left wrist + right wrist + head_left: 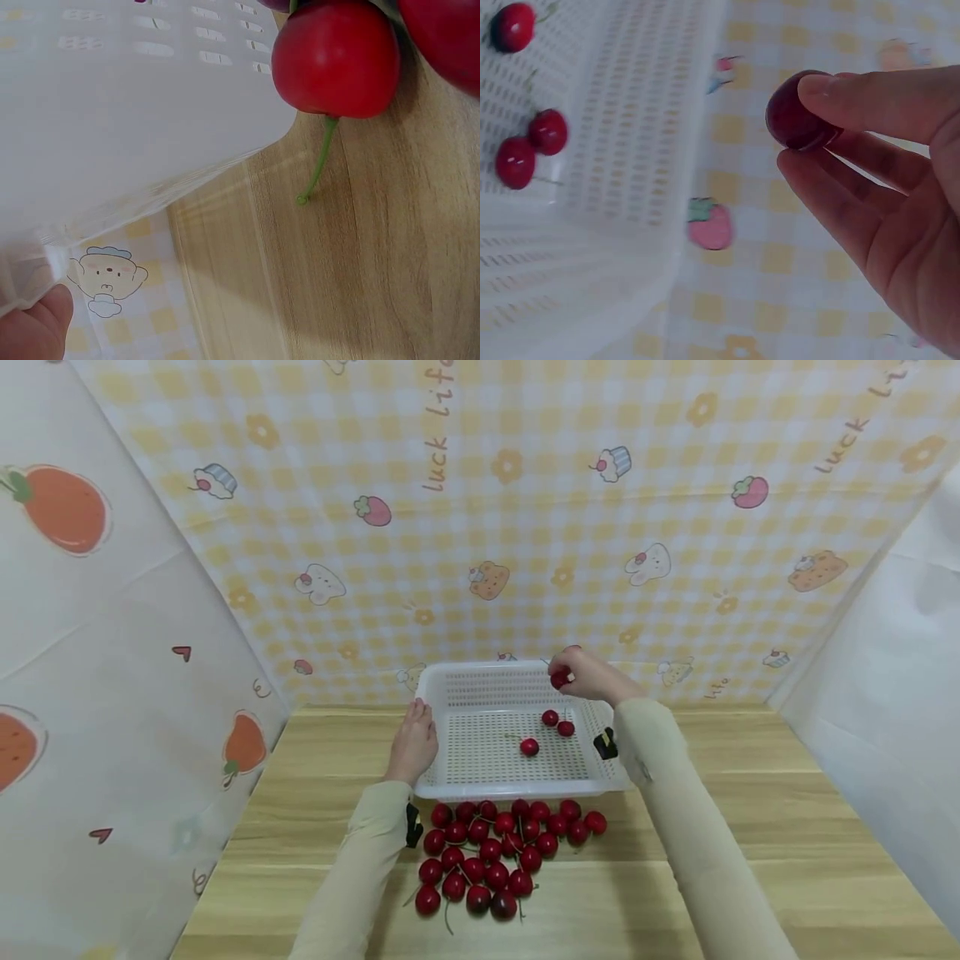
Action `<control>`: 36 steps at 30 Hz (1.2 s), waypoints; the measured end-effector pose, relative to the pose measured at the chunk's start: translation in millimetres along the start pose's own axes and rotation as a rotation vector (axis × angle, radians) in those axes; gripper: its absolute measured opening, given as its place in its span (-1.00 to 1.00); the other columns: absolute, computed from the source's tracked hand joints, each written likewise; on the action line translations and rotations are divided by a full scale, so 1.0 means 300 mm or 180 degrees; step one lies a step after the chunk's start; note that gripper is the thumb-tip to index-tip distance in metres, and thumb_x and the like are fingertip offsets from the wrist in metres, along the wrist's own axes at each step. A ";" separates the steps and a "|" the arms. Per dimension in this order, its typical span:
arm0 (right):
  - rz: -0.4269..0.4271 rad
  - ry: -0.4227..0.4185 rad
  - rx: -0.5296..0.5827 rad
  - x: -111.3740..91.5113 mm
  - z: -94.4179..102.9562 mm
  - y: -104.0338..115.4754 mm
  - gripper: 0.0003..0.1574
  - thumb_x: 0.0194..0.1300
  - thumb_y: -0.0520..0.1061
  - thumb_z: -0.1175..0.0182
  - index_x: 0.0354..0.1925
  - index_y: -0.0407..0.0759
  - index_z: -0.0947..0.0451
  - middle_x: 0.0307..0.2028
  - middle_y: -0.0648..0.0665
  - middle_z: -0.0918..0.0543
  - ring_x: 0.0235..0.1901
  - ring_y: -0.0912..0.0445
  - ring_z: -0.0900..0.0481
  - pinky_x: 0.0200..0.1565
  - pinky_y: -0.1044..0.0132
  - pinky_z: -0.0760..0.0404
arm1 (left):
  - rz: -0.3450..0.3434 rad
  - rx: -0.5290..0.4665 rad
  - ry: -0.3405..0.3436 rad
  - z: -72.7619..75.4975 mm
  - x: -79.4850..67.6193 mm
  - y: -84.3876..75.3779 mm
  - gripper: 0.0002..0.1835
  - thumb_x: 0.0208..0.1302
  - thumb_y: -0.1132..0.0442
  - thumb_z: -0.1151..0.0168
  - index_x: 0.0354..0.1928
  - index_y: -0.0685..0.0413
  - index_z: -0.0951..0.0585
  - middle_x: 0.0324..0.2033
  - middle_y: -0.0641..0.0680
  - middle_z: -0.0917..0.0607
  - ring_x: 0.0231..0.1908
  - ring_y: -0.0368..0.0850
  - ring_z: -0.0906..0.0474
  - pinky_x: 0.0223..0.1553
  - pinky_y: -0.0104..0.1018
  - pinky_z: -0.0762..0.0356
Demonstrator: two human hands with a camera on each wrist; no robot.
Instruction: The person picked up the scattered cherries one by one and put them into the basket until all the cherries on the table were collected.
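Head view: we see a pale wood-grain table (750,827) beneath a white basket (517,791), with a yellow-and-white checked cloth (510,535) hanging behind the basket and a white printed sheet (150,585) off to its left.

Our left hand (415,743) lies along the basket's left rim, fingers over the edge and, in the left wrist view, the thumb against the lip, in a light hold. Our right hand (592,675) is raised at the basket's back right corner, forearm reaching past its right side; thumb and fingertips pinch one dark cherry (799,116), nearly closed around it. Cream sleeves (712,843) cover both forearms.

The basket is rectangular, its translucent plastic pierced with rows of small slots and its corners rounded. Three glossy red cherries (529,747) with thin stems rest inside, towards its right half. In front of the basket we find a loose cluster of cherries (491,849), round and shiny, bright red to nearly black, with stems pointing every way.
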State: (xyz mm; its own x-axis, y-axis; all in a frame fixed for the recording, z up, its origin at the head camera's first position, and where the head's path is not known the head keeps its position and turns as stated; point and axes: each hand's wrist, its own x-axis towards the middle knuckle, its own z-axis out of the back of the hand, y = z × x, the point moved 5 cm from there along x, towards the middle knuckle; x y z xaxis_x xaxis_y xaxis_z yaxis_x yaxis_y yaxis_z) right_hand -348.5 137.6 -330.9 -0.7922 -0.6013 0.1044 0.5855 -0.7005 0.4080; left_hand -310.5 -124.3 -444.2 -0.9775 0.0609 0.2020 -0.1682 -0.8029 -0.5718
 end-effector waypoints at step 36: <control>-0.1419 0.0985 0.0445 0.105 -0.281 -0.214 -0.57 0.01 -0.37 -0.21 -0.07 -0.34 -0.50 -0.11 -0.27 -0.56 -0.17 -0.01 -0.50 -0.15 0.19 -0.55 | -0.0019 0.0102 -0.0080 -0.006 0.004 0.006 -0.57 0.32 0.36 0.10 0.18 0.46 -0.30 0.27 0.35 -0.18 0.31 0.18 -0.05 0.32 -0.05 -0.02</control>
State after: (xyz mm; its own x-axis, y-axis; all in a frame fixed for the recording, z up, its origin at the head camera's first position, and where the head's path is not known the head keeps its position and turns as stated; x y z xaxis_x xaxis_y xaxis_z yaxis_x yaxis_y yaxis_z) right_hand -396.3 131.3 -430.2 -0.8579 -0.3583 -0.3683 0.1604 -0.8677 0.4704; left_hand -312.1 -124.6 -446.3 -0.9729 0.0511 0.2255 -0.1695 -0.8211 -0.5450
